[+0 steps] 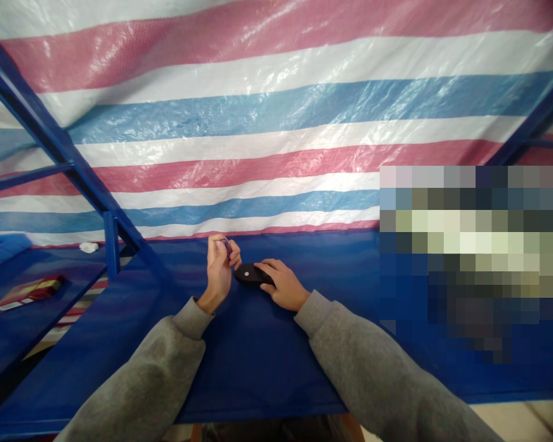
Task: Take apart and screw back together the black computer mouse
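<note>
one black computer mouse (251, 274) lies on the blue desk (258, 374), its long axis running sideways, just beside the raised left grip (219, 270). the right grip (279, 283) is closed over the mouse's right end. the left grip pinches one small dark item (225, 247), too small to identify, above the desk.
</note>
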`<state>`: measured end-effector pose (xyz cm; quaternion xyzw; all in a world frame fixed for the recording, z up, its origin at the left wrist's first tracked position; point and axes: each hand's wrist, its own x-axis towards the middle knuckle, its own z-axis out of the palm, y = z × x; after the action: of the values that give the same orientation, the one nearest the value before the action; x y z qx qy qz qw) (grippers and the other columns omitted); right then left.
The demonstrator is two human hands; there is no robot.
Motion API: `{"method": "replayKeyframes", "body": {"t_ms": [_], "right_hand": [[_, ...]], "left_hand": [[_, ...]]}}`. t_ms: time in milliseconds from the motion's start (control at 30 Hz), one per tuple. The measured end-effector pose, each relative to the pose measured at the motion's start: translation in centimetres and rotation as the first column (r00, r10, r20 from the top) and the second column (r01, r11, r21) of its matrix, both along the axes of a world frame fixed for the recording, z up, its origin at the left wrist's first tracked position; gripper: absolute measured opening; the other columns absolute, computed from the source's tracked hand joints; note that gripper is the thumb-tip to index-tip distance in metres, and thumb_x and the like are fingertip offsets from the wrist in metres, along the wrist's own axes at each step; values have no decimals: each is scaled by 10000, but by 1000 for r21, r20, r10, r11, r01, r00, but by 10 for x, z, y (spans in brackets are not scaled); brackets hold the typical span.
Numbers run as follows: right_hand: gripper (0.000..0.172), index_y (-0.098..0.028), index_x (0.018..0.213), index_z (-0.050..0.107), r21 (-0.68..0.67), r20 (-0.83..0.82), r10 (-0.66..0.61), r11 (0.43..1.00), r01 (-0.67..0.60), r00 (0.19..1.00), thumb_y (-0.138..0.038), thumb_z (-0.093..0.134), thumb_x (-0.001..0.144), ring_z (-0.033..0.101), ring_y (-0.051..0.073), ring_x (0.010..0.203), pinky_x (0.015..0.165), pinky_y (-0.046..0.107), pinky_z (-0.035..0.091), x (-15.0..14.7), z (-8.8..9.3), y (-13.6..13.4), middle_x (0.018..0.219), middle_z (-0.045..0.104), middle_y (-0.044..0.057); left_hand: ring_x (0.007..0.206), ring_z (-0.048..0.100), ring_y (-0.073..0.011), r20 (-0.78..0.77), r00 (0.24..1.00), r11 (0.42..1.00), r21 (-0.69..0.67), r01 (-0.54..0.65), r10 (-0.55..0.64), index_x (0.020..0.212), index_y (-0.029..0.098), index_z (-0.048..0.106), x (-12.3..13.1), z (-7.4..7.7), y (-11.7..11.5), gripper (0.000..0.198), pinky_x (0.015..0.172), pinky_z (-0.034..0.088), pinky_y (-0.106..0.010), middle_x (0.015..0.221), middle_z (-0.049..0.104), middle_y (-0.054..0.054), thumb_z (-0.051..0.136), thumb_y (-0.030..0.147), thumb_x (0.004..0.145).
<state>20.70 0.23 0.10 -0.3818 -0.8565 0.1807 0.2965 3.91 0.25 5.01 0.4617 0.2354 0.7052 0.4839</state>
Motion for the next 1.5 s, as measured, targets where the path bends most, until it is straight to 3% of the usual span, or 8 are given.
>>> {"method": "replayKeyframes", "body": {"t_ms": [133, 333, 667, 800, 967, 1167, 1333, 1500], "right_hand": [[517, -161, 1285, 498, 6, -1, 0, 1000, 0, 1000, -163, 622, 783, 462, 229, 1135, 1041, 393, 358, 0, 0, 0, 1244, 522, 106], [515, -154, 1288, 498, 10, 3, -5, 1000, 5, 1000, -172, 624, 789, 464, 229, 1130, 1040, 389, 360, 0, -1, 0, 1239, 525, 109], [512, -163, 1287, 497, 3, 4, -7, 1000, 7, 1000, -166, 619, 790, 465, 232, 1136, 1039, 399, 362, 0, 0, 0, 1241, 520, 110], [512, -148, 1283, 502, 8, 6, -8, 1000, 8, 1000, -166, 625, 787, 466, 229, 1130, 1041, 387, 362, 0, 0, 0, 1237, 525, 111], [515, -161, 1286, 500, 14, -3, -4, 1000, 4, 1000, -168, 622, 785, 470, 231, 1124, 1033, 395, 367, 0, -1, 1, 1235, 528, 104], [511, -174, 1287, 496, 1, 3, -8, 1000, 8, 1000, -165, 612, 790, 464, 232, 1136, 1036, 406, 362, -1, 0, -1, 1236, 524, 104], [514, -170, 1290, 493, 9, -5, -3, 1000, 3, 1000, -170, 616, 791, 464, 231, 1133, 1035, 398, 364, -1, -2, 0, 1238, 520, 104], [502, -183, 1289, 492, 5, -4, -2, 1000, 2, 1000, -180, 609, 801, 464, 229, 1132, 1035, 404, 363, -1, -1, 0, 1236, 521, 99]], "left_hand": [[448, 336, -68, -43, 999, 999, -26, -31, 29, 756, 166, 465, 0, 0, 2, 380, 429, 310, -190, 561, 392, 31, 409, 510, 906], [436, 336, -70, 18, 1000, 1000, -2, 21, -21, 889, 234, 426, 2, 0, 0, 244, 426, 289, -173, 588, 429, 49, 473, 473, 892], [445, 328, -64, 8, 1000, 1000, -16, 8, -8, 858, 221, 430, 0, 0, 0, 267, 431, 279, -170, 589, 412, 50, 517, 473, 870], [440, 312, -64, -25, 1000, 999, -43, -8, 7, 773, 179, 460, 0, 0, 0, 363, 426, 288, -185, 561, 374, 40, 431, 520, 894], [460, 341, -71, 3, 1000, 1000, -14, 8, -8, 895, 228, 439, 0, 0, 0, 256, 437, 292, -176, 608, 425, 44, 505, 475, 876], [458, 331, -74, -51, 998, 999, -38, 20, -22, 807, 182, 470, 2, -1, 0, 351, 436, 296, -191, 569, 401, 33, 433, 521, 892], [480, 355, -72, -28, 999, 1000, -14, 20, -21, 909, 236, 430, 1, -2, 0, 234, 449, 299, -174, 626, 429, 45, 536, 440, 869], [470, 331, -69, -42, 999, 998, -54, 15, -18, 818, 188, 457, 0, -1, 2, 334, 441, 308, -184, 590, 381, 39, 420, 509, 903]]}}
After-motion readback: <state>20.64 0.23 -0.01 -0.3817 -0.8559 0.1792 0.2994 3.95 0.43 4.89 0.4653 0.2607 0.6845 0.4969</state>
